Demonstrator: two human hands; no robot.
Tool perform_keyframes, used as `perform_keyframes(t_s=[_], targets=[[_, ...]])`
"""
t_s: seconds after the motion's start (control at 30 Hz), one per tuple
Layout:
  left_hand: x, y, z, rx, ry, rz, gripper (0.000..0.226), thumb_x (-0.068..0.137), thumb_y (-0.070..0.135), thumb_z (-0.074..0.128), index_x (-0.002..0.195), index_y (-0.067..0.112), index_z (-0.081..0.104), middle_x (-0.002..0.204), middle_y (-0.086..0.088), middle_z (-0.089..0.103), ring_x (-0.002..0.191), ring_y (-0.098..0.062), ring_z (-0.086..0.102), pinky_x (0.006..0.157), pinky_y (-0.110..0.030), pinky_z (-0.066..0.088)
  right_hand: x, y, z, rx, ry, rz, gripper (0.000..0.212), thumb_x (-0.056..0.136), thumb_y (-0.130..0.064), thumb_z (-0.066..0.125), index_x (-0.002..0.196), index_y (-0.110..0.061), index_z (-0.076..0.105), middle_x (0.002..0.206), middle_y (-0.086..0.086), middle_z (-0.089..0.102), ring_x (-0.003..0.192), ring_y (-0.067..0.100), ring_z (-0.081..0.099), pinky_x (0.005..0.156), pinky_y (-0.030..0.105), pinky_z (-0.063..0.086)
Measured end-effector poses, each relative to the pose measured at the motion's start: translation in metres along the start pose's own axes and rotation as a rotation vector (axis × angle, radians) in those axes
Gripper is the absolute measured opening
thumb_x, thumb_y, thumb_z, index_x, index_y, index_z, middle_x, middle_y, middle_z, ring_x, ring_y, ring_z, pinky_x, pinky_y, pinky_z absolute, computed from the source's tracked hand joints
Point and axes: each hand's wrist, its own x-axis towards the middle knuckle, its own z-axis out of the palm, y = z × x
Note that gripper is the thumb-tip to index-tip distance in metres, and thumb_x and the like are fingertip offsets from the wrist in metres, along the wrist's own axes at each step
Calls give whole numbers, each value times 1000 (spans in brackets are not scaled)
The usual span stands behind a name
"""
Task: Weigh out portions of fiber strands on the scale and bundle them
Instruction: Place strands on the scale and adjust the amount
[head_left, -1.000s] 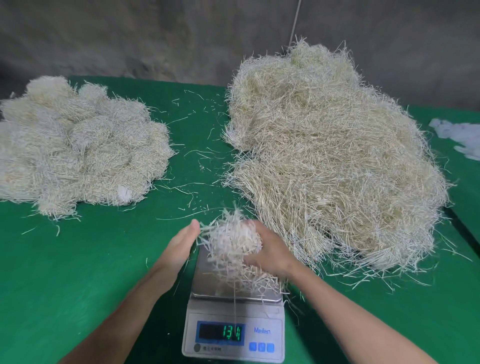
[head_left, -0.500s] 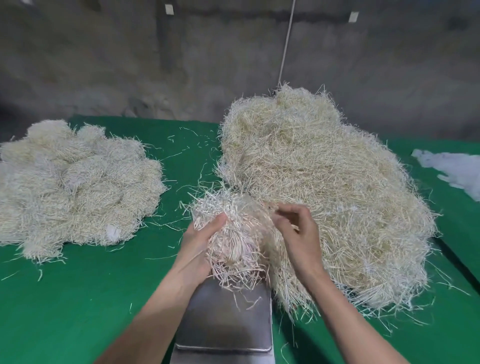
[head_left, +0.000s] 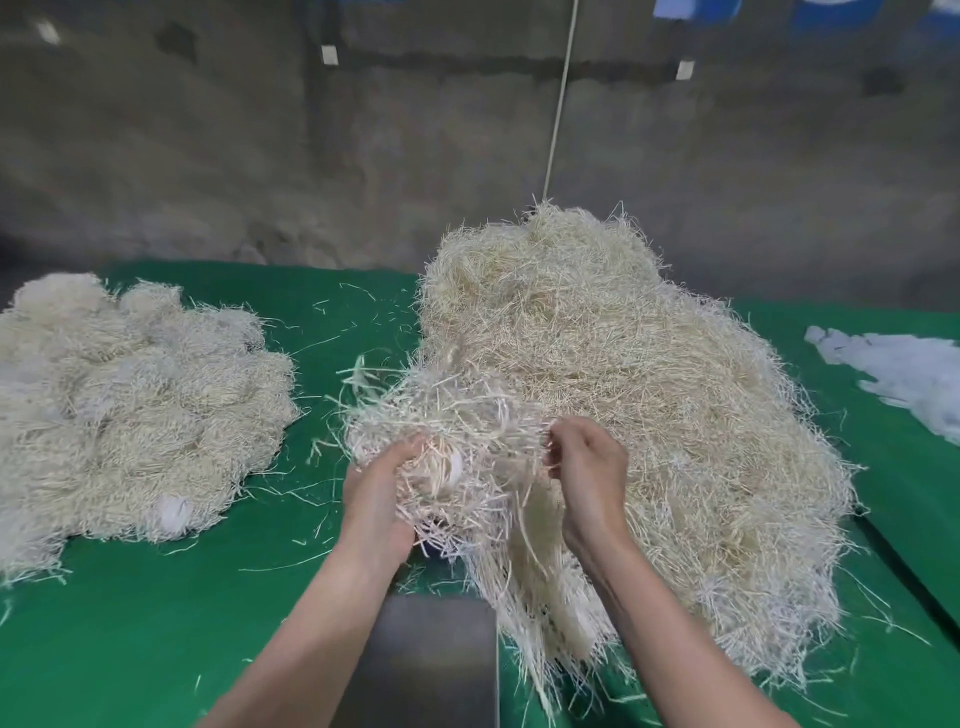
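A pale portion of fiber strands (head_left: 457, 436) is held in the air above the green table, in front of the big loose heap of fibers (head_left: 649, 389). My left hand (head_left: 379, 493) cups it from below on the left, fingers curled into the strands. My right hand (head_left: 587, 467) pinches strands at the portion's right side, fingers bent. The scale's steel pan (head_left: 431, 660) lies bare below my forearms; its display is out of frame.
A pile of bundled fibers (head_left: 130, 405) fills the left of the green table (head_left: 156, 623). White scraps (head_left: 893, 374) lie at the far right. A cord (head_left: 561, 93) hangs before the grey wall. Stray strands litter the cloth.
The portion has been lifted off the scale pan and carried up and away toward the big heap. My head has tilted up, so the scale's display has left the view.
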Motion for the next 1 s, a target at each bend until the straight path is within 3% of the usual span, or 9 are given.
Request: perform_keyframes(t_s=[0.1,0.2,0.33,0.43,0.57,0.63,0.77,0.9,1.0], targets=[[1,-8,20,79,23,82,102,59,28,77,147,20,27,156,2,16,142,-21,15,112,-51,14,9,-5,3,-106,-286,15,15,87,-24,62,85,-10,57,68,-6,61,65,14,55,62,27,49],[6,-22,40,133,-146,48,127,55,41,81,151,24,-1,158,-4,8,143,-21,13,114,-47,14,19,-6,9,-324,-352,19,46,85,-36,64,120,-10,50,99,-3,54,85,12,55,80,30,53],[13,-25,57,193,-208,4,138,51,31,82,148,22,-15,155,-17,12,142,-24,19,116,-45,17,31,-5,4,-27,-416,262,56,85,-22,64,133,-7,41,122,13,56,102,13,62,82,29,54],[24,-24,62,228,-169,-1,131,51,16,83,150,15,-4,152,-18,19,139,-27,24,114,-46,21,41,-9,-8,171,-464,339,21,87,-24,62,96,-5,56,88,5,56,62,5,55,50,19,47],[24,-23,69,238,-114,-39,66,53,15,76,115,4,57,137,-10,45,124,-26,45,106,-45,35,54,-9,-20,229,-323,346,24,90,-14,57,109,-1,51,79,6,53,49,8,52,50,22,45],[26,-20,69,211,-50,-55,37,66,14,72,102,6,65,144,-6,38,131,-27,38,107,-48,32,61,-13,-32,372,-297,355,21,91,-10,54,110,-3,52,91,11,53,54,13,58,57,27,46],[45,-16,66,188,80,-27,76,71,10,68,142,7,38,156,-5,18,143,-29,13,112,-58,9,73,-18,-53,538,-262,371,2,89,-7,52,91,-7,51,92,13,50,58,19,61,47,25,49],[46,-18,80,86,155,-62,67,83,18,65,143,15,34,150,-13,30,134,-36,34,106,-58,33,71,-17,-50,558,-382,373,7,85,-9,54,83,-6,48,73,10,64,64,27,62,50,28,53],[41,-23,97,39,-75,-213,60,77,35,71,129,15,49,137,-22,46,116,-38,54,91,-50,49,65,-10,-40,342,-461,300,17,90,-17,55,94,-1,56,74,6,70,65,21,63,56,26,54]])
